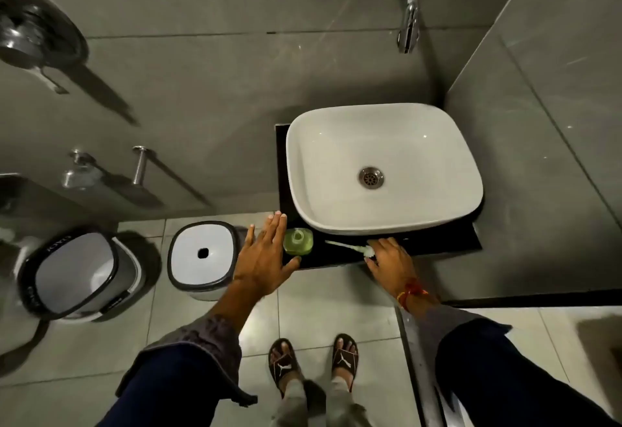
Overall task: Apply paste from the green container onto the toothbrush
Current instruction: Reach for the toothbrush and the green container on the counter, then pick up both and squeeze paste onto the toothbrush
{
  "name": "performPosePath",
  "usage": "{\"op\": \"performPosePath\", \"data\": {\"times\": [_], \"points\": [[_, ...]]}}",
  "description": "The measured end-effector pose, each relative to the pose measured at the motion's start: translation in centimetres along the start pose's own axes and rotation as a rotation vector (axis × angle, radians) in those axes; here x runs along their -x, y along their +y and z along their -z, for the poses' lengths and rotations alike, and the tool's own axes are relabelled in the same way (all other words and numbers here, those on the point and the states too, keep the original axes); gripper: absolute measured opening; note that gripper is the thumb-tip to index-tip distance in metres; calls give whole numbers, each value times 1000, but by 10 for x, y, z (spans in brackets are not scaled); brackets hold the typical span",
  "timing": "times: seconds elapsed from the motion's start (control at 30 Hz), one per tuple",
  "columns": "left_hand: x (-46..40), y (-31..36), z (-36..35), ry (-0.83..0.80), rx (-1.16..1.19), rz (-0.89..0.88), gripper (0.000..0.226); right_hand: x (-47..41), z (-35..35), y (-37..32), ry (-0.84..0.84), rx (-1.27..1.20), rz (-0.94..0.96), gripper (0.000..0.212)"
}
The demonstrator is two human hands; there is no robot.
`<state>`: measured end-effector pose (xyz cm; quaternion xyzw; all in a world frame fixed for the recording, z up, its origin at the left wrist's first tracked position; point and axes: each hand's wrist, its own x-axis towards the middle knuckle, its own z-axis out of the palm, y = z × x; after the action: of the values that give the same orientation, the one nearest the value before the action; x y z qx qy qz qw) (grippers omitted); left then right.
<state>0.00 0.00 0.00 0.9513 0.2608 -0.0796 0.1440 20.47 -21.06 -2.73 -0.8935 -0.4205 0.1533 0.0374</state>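
Observation:
A small green container stands on the black counter in front of the white basin. A pale toothbrush lies on the counter to its right, handle toward the right. My left hand is open with fingers spread, just left of the green container, thumb reaching under it, not gripping. My right hand rests over the toothbrush's handle end, fingers touching it; whether it grips the brush is unclear.
A chrome tap juts from the wall above the basin. Two white bins with dark rims stand on the floor to the left. A grey wall closes in on the right. My sandalled feet stand on the tiled floor.

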Motion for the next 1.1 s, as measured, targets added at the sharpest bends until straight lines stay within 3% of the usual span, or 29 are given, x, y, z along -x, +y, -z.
{"op": "performPosePath", "data": {"times": [0.17,0.3,0.47,0.67,0.87,1.1], "points": [[3,3,-12,2,30,16,93,-3,-3,-4,22,-14,-30,29],[7,3,-17,12,48,18,92,8,0,-2,137,-164,-11,26],[13,10,-19,27,66,13,90,33,30,-19,323,-445,145,23],[19,15,-23,44,86,23,89,40,72,-54,415,-560,308,26],[22,17,-23,55,112,43,88,23,93,-82,399,-507,387,29],[22,18,-25,59,127,52,88,4,92,-107,210,-394,407,28]]}}
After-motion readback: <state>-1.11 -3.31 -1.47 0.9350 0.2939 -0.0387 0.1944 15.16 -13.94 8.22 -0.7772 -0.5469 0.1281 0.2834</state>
